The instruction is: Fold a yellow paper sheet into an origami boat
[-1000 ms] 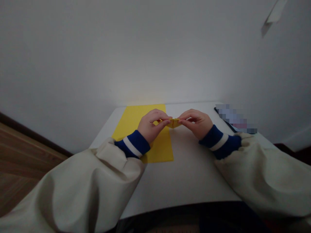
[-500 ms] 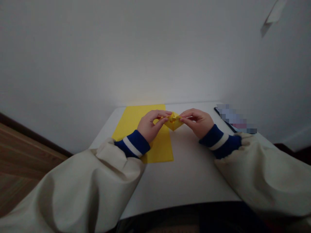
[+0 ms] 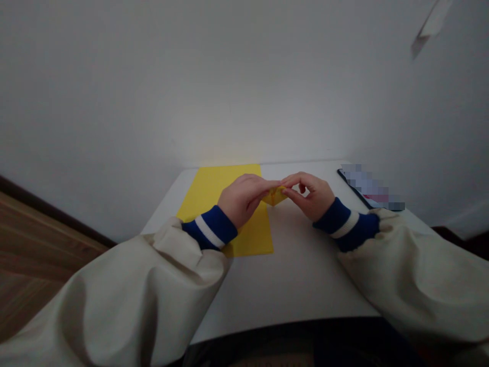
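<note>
Fold (image 3: pixel 273 198): yellow paper, small, creased, its lower edge coming to a point; held at the centre of the frame, between the two hands.
Right hand (image 3: pixel 314 193): right of centre; thumb and forefinger pinched on the fold's right end.
Left hand (image 3: pixel 242 199): left of centre; fingers stretched along the fold's upper edge, tips meeting the right hand's; thumb largely hidden, so whether it grips cannot be told.
Sheet (image 3: pixel 225 179): yellow, flat, left of centre, partly beneath the left hand.
Table (image 3: pixel 298 270): white, middle to lower centre, against a pale wall (image 3: pixel 244 76).
Cuffs (image 3: pixel 210 227): blue, white-striped, a pair, below pale sleeves (image 3: pixel 114 300).
Device (image 3: pixel 370 189): dark-edged, face pixelated, table's right side.
Wood panel (image 3: pixel 34 265): brown, lower left.
</note>
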`<action>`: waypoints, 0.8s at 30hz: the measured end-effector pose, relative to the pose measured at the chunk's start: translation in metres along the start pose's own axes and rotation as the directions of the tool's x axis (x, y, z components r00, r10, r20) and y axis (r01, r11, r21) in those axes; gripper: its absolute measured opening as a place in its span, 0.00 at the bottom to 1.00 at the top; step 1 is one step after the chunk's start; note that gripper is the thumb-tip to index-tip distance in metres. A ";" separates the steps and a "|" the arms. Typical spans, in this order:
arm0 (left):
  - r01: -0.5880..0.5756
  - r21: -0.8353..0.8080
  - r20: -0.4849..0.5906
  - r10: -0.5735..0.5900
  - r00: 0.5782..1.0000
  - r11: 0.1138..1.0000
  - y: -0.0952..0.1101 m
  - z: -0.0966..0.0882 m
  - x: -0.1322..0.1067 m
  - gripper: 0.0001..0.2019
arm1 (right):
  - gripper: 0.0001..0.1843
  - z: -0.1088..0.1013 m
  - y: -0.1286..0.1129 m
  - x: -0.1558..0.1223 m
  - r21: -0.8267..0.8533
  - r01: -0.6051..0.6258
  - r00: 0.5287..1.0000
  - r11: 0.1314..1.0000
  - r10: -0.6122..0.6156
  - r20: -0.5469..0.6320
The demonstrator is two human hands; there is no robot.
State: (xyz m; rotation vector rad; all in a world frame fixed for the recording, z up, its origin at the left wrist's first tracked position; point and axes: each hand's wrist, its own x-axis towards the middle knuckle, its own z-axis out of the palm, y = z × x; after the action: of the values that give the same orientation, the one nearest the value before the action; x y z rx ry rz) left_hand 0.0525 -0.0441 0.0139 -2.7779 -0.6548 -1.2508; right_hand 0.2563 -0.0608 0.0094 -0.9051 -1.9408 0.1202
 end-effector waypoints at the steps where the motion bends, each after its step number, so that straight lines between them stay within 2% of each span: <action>1: -0.006 0.005 0.011 0.006 1.000 1.000 0.000 0.000 0.000 0.14 | 0.04 0.000 0.000 0.001 -0.013 0.028 1.000 1.000 -0.028 0.002; 5: 0.039 0.009 -0.036 -0.039 0.999 0.999 0.002 0.000 0.001 0.12 | 0.08 -0.001 0.000 0.004 -0.015 0.190 0.982 0.982 -0.190 0.023; 8: 0.033 -0.007 -0.074 -0.033 0.997 0.999 0.003 0.001 0.001 0.10 | 0.07 -0.001 0.000 0.005 -0.006 0.230 0.973 0.973 -0.230 0.005; 13: 0.066 -0.034 -0.102 -0.069 0.992 0.997 0.003 0.001 0.000 0.08 | 0.07 -0.003 -0.001 0.004 -0.030 0.143 0.990 0.989 -0.143 0.011; 17: 0.188 -0.085 -0.124 -0.198 0.972 0.979 0.004 0.002 -0.001 0.07 | 0.07 -0.003 -0.003 0.002 0.015 0.073 0.997 0.997 -0.073 -0.008; 20: 0.284 -0.173 -0.099 -0.303 0.948 0.943 0.004 0.004 -0.002 0.08 | 0.06 -0.002 -0.002 0.002 0.040 0.014 1.000 0.999 -0.013 -0.024; 24: 0.347 -0.232 -0.066 -0.371 0.926 0.909 0.003 0.006 -0.003 0.08 | 0.06 0.000 0.000 0.000 0.095 -0.108 0.994 0.990 0.111 -0.022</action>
State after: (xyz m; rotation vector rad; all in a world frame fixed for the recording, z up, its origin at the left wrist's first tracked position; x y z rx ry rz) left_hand 0.0558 -0.0466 0.0079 -2.8149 -1.1278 -1.6167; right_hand 0.2565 -0.0610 0.0095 -0.9464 -1.8446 0.2598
